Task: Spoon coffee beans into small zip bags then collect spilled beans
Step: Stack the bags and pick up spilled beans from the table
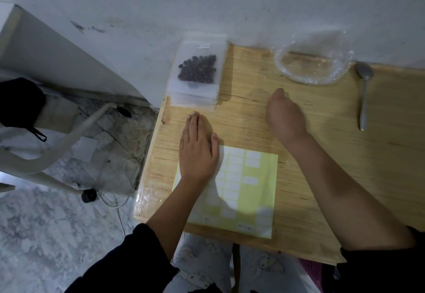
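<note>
Pale patterned trousers [202, 269] fill the near edge, just under the wooden surface [345, 154]; on its near part lies a yellow-green label sheet [253, 196] with columns of white stickers, and the handwriting along its near edge is too faint to read; the left hand [197, 152] lies flat, palm down, fingers straight and together and pointing far, resting on the sheet's far-left corner and holding nothing; the right hand [285, 118] rests on the bare surface beyond the sheet, back upward, its fingers turned under and hidden, so I cannot tell whether it holds anything; at the far-left corner a stack of zip bags [195, 102] lies with its long axis running near to far, and the top bag [181, 49] holds a dark cluster of coffee beans [197, 68]; a small white label at that bag's far end bears writing too small to read; far right sits a clear plastic bowl [315, 63]; just right of it lies the spoon [365, 95], long axis near to far, bowl end far, handle pointing near, well apart from both hands.
</note>
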`<state>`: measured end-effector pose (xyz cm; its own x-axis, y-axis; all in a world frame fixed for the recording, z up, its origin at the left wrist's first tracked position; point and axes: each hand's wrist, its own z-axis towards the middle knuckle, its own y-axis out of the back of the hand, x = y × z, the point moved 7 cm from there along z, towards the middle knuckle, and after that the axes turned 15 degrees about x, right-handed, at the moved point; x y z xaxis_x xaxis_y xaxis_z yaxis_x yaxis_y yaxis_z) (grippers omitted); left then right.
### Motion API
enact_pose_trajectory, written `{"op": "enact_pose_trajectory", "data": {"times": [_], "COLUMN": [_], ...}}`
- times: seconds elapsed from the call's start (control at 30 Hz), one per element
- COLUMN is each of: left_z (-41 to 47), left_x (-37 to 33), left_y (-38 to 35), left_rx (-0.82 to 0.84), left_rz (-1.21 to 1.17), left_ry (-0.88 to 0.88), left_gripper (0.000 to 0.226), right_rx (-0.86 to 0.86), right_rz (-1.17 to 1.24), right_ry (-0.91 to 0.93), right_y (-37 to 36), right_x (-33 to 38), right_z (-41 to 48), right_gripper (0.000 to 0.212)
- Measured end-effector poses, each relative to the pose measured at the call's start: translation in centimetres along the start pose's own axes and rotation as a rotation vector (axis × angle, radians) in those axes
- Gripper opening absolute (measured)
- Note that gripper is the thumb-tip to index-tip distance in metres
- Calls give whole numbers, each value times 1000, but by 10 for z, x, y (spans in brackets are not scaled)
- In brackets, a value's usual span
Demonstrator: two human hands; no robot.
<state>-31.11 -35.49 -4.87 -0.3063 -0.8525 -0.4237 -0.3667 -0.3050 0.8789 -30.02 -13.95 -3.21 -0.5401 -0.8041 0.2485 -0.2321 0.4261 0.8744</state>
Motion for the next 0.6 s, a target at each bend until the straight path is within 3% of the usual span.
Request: {"op": "enact_pose_trajectory", "data": {"times": [0.2, 0.37, 0.5, 0.6], "left_z": [0, 0, 13, 51], "left_x": [-1, -17, -80, -124], "left_y": [1, 5, 14, 26], "left_rx": [12, 26, 34, 17], "left_rz": [-11, -73, -184, -282], "left_ry": [-6, -85, -304, -321], "left_gripper": [63, 59, 48, 47], "right_rx": [-66, -126, -164, -181], "right_rz": [486, 623, 679, 684], "right_ry": [18, 9, 0, 4], "right_y": [7, 14, 29, 44], "right_x": [-18, -35, -54, -72], "right_z": [-18, -28, -33, -38], "right_gripper": [22, 20, 19, 13]}}
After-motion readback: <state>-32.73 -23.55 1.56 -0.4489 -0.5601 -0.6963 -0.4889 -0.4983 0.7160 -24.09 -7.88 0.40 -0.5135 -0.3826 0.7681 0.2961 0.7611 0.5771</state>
